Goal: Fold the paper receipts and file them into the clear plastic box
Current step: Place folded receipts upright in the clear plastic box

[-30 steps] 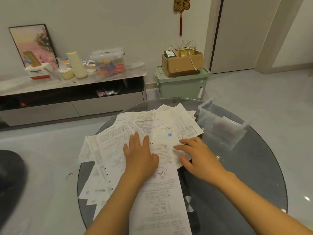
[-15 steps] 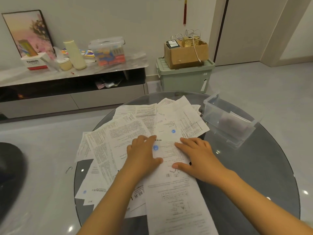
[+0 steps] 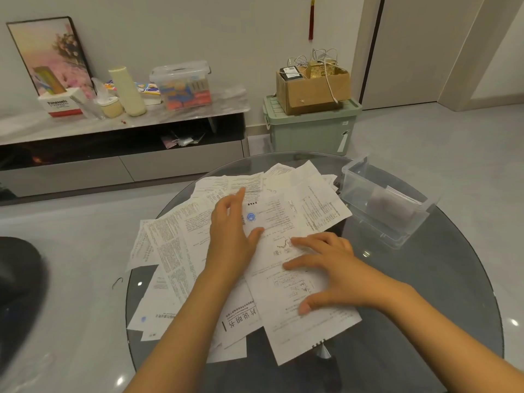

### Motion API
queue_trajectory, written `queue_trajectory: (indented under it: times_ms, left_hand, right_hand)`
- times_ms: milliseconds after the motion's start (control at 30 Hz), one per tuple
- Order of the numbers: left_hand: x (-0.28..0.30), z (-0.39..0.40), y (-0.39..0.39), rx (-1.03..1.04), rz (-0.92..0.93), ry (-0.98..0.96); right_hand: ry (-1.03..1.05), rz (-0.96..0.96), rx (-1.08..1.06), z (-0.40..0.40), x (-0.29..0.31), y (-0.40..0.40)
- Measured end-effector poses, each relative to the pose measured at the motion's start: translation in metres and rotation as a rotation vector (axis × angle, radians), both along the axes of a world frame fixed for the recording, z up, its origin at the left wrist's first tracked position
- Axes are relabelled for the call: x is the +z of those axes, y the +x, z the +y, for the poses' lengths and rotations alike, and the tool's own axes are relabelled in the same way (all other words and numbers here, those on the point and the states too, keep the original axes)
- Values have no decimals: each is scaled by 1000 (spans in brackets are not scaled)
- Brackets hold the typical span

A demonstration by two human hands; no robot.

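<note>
A loose pile of white printed paper receipts (image 3: 181, 239) covers the left and middle of a round dark glass table (image 3: 442, 293). On top lies one long receipt (image 3: 286, 282) running toward me. My left hand (image 3: 231, 236) rests flat on its upper part, fingers straight and pointing away. My right hand (image 3: 334, 270) lies spread on the same sheet, lower and to the right. The clear plastic box (image 3: 382, 199) stands open at the table's far right edge, with some folded paper inside, a short way right of my right hand.
A low TV cabinet (image 3: 122, 154) along the wall carries a picture frame, tissue box, bottle and a lidded clear bin. A green storage bin (image 3: 312, 129) with a cardboard box on it stands behind the table. A dark round object (image 3: 17, 293) sits at left.
The long receipt has slid toward the table under both hands. My left hand has moved farther up the sheet; my right hand has spread lower on it.
</note>
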State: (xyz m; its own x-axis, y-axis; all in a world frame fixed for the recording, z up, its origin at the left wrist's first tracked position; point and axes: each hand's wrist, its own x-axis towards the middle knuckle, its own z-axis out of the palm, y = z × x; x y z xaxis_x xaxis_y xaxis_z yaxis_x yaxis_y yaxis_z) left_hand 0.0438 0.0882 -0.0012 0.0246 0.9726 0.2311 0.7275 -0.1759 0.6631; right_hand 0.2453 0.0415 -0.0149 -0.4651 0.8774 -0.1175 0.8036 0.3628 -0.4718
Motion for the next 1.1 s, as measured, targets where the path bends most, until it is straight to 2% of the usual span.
queue_trajectory:
  times_ms: [200, 333, 467, 633, 967, 1033, 1100]
  left_hand:
    - [-2, -16, 7, -184, 398, -76]
    - [-2, -29, 7, -332, 567, -142]
    - [6, -38, 2, -449, 446, -269]
    - [14, -37, -7, -408, 191, -356]
    - [17, -30, -9, -281, 180, -349]
    - [13, -30, -9, -271, 202, -333]
    - [8, -32, -7, -297, 237, -315]
  right_hand:
    - [-184, -105, 85, -9, 9, 12]
    - [-130, -73, 46, -12, 6, 5]
    - [11, -7, -14, -4, 1, -2]
    - [11, 119, -157, 7, -3, -2]
    - [-51, 414, -389, 9, 8, 4]
    - [-18, 380, -418, 9, 3, 0]
    - [43, 266, -406, 8, -1, -5]
